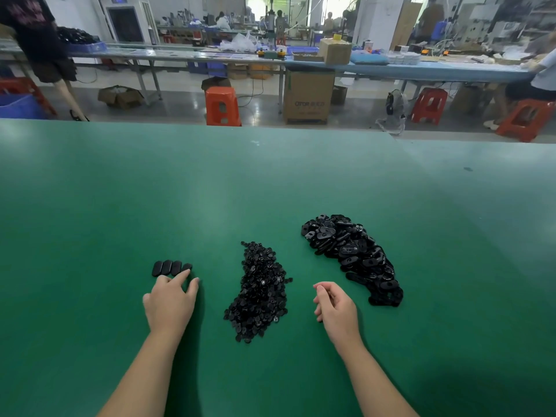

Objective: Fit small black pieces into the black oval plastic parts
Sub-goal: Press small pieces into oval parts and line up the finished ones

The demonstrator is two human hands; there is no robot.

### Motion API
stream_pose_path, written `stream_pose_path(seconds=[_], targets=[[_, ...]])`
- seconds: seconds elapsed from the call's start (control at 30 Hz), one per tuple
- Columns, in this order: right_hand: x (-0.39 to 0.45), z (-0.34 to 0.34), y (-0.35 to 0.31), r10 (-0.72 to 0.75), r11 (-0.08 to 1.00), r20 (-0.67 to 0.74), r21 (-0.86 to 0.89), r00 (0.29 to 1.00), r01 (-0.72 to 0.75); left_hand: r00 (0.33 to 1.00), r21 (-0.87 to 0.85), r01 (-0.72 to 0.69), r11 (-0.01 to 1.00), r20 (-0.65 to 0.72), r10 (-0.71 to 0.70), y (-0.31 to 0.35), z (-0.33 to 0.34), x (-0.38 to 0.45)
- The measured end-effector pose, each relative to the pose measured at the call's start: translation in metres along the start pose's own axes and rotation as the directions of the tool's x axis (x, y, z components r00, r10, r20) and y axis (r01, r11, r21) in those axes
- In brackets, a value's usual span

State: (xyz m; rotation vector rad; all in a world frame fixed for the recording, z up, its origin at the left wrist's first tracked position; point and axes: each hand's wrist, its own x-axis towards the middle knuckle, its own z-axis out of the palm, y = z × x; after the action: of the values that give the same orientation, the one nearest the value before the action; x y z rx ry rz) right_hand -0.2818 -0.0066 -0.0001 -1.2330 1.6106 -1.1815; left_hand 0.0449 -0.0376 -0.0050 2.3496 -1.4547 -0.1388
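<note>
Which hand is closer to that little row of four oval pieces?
Left. The left hand has fingertips at the row of oval parts; the right hand sits far off, beyond the pile of small pieces.

4 ovals in a row [171, 268], 2 loose piles, 2 hands.
1 pile of small black pieces [260, 291] and 1 pile of black oval parts [353, 254], each too many to count; 1 left hand [170, 302], 1 right hand [335, 308]; 4 red stools [222, 106] beyond the green table [90, 206].
</note>
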Motion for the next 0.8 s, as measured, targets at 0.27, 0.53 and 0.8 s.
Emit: stream_pose_path(seconds=[0.27, 0.53, 0.8], targets=[[-0.001, 0.001, -0.001, -0.002, 1.0, 0.003, -0.01, 1.0, 0.002, 0.998, -0.036, 0.044, 0.998, 0.048, -0.043, 0.004, -0.003, 0.006], [-0.001, 0.002, 0.002, -0.013, 0.999, 0.004, -0.048, 1.0, 0.013, 0.984, -0.254, -0.159, 0.954, 0.032, 0.173, 0.034, 0.014, -0.017], [-0.001, 0.002, 0.004, -0.018, 0.995, 0.008, -0.096, 1.0, 0.019, 0.992, -0.167, -0.081, 0.983, 0.085, 0.096, 0.061, 0.019, -0.029]])
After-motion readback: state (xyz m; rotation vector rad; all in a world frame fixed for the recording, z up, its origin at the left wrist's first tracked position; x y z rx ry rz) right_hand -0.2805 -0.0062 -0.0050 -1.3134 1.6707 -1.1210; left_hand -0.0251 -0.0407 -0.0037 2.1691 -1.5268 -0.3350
